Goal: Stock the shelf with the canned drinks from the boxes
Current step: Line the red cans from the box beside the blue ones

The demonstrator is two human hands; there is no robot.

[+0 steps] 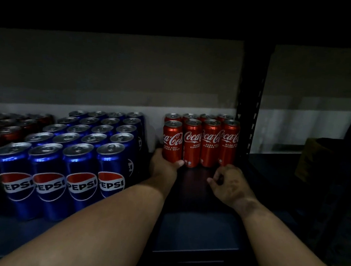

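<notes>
Gripping the leftmost front Coca-Cola can (172, 141) low at its base, the left hand (162, 166) is wrapped round it, thumb seen at the front; can is upright on the shelf (195, 228) and touching the next red can. Low grip is judged to allow sliding/nudging w/o tipping, so the row gets squared up.

Right hand (228, 184) is loosely curled, holding nothing, resting on the shelf just in front of the right end of the red cans (210, 141); prob. kept close to steady or align that end.

Red cans are set in two rows of four, pushed to the back by the dark upright post (247, 118), labels facing out. Front part of the shelf is left bare for more rows, by judgement.

Pepsi cans (69, 165) are packed in a tight block to the left, small gap between brands kept. More dark/red cans (8, 128) at far left, too dim to read. Boxes not in view.
</notes>
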